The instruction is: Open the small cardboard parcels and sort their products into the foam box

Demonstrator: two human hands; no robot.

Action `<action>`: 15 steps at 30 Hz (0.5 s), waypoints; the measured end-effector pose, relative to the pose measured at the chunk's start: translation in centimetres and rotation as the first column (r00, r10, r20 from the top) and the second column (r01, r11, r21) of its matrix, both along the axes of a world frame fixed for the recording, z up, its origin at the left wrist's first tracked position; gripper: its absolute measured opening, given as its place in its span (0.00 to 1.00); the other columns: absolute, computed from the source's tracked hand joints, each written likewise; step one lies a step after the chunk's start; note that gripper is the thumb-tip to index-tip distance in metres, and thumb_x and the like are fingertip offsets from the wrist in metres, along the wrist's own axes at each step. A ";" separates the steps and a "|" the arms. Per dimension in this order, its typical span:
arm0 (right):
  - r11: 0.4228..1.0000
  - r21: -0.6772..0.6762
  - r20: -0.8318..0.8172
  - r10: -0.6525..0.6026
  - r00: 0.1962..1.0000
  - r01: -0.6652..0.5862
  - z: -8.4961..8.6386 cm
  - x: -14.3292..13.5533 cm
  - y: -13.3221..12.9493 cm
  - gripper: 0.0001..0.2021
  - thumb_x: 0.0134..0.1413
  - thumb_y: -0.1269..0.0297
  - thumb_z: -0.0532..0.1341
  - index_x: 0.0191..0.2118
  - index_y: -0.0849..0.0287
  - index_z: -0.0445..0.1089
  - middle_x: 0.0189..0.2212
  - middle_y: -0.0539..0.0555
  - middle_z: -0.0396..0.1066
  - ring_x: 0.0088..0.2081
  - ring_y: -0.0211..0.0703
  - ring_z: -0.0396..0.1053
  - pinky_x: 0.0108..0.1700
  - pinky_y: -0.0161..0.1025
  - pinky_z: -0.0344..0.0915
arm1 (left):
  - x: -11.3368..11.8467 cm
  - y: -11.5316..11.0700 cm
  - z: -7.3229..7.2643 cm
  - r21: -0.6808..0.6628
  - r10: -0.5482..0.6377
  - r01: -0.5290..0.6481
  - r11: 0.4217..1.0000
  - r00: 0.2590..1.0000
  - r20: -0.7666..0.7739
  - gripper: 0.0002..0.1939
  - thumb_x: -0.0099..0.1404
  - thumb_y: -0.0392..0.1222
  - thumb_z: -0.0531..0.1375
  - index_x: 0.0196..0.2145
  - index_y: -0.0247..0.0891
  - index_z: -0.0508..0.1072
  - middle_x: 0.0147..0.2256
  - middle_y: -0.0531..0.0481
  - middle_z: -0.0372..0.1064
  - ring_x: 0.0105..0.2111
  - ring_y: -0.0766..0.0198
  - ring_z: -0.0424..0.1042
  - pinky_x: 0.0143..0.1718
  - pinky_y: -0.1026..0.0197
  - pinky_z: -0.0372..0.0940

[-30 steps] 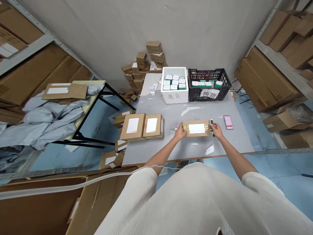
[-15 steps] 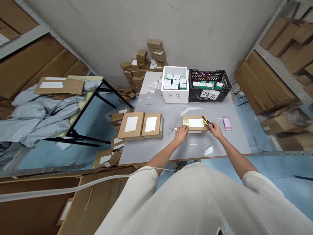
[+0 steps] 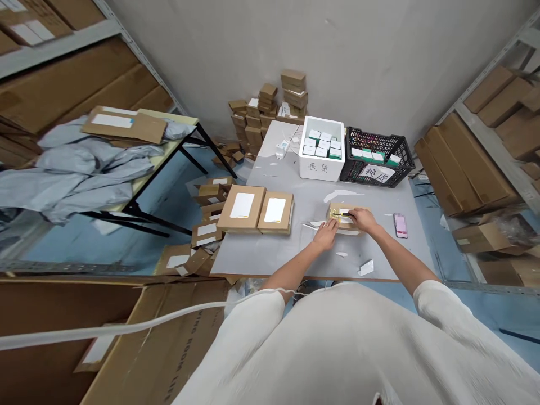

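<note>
A small cardboard box (image 3: 342, 207) with a white label and shiny tape lies on the grey table. My left hand (image 3: 326, 234) holds its near left corner, fingers bent over the edge. In my right hand (image 3: 363, 219) is a yellow and black utility knife (image 3: 345, 214), fingers wrapped round it. The blade points left across the taped top of the box; whether it cuts in cannot be made out. Left of my hands sit two closed cardboard boxes, a larger one (image 3: 236, 221) and a smaller one (image 3: 267, 224), each with a white label.
Behind stand a white foam box (image 3: 319, 170) and a black crate (image 3: 352, 172), both holding small white-and-green boxes. A pink phone (image 3: 400, 225) lies at the right. Paper scraps dot the grey table (image 3: 270, 259). Grey parcels (image 3: 71, 157) cover a side table. Stacked boxes line the wall.
My right hand has brought the knife left over the box top, its blade now across the tape. My left hand stays at the near left corner. The view has shifted left.
</note>
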State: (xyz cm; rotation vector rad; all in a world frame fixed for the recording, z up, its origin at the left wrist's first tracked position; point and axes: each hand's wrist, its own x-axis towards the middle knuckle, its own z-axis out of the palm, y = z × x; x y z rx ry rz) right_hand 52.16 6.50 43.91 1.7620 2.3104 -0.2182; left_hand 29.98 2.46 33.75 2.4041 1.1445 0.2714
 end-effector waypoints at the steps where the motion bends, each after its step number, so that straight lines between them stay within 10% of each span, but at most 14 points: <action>1: 1.000 -0.001 0.029 0.005 1.000 -0.005 0.2 -0.7 0.1 0.20 0.77 0.60 0.52 0.62 0.54 0.77 0.54 0.61 0.79 0.53 0.52 0.75 0.52 0.40 0.66 | -0.1 -0.1 -0.1 0.000 -0.007 0.007 1.000 1.000 -0.003 0.47 0.64 0.33 0.61 0.78 0.38 0.51 0.76 0.31 0.52 0.79 0.45 0.46 0.76 0.41 0.48; 15: 1.000 -0.012 0.116 -0.019 0.993 0.021 -0.1 -2.4 0.6 0.21 0.78 0.62 0.51 0.63 0.56 0.76 0.53 0.63 0.78 0.52 0.54 0.76 0.52 0.42 0.64 | -0.7 0.2 -1.0 0.041 -0.034 0.033 0.999 0.999 0.001 0.45 0.64 0.30 0.58 0.77 0.35 0.54 0.76 0.31 0.52 0.78 0.46 0.47 0.74 0.42 0.51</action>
